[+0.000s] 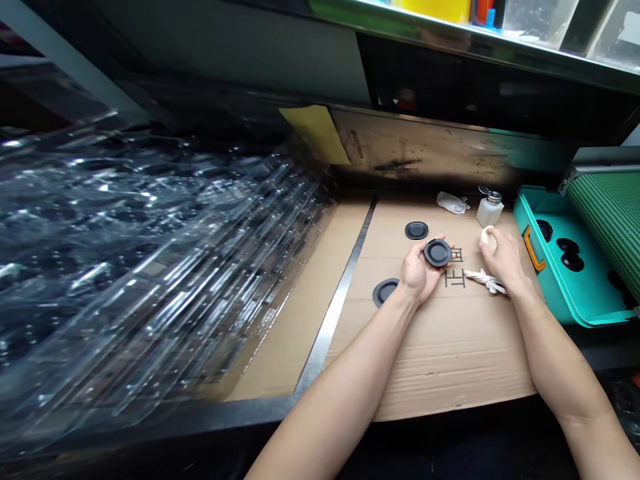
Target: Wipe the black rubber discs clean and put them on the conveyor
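In my left hand (420,272) I hold a round black plastic part (438,253) with a raised rim, its face turned up. My right hand (504,257) pinches a small cream-coloured pad (487,238), in front of a white pump bottle (490,210) with a metal top. Two more black round parts lie on the cardboard: one (417,231) beyond my left hand, the other (385,292) beside my left wrist and partly hidden by it. A white crumpled cloth or glove (486,281) lies by my right wrist.
Stacked clear plastic trays (165,287) fill the left side. On the right, a teal bin (575,293) with an orange handle holds several black parts, beside a green conveyor belt (613,207). Cardboard (450,360) covers the bench. A crumpled white wrapper (453,203) lies at the back.
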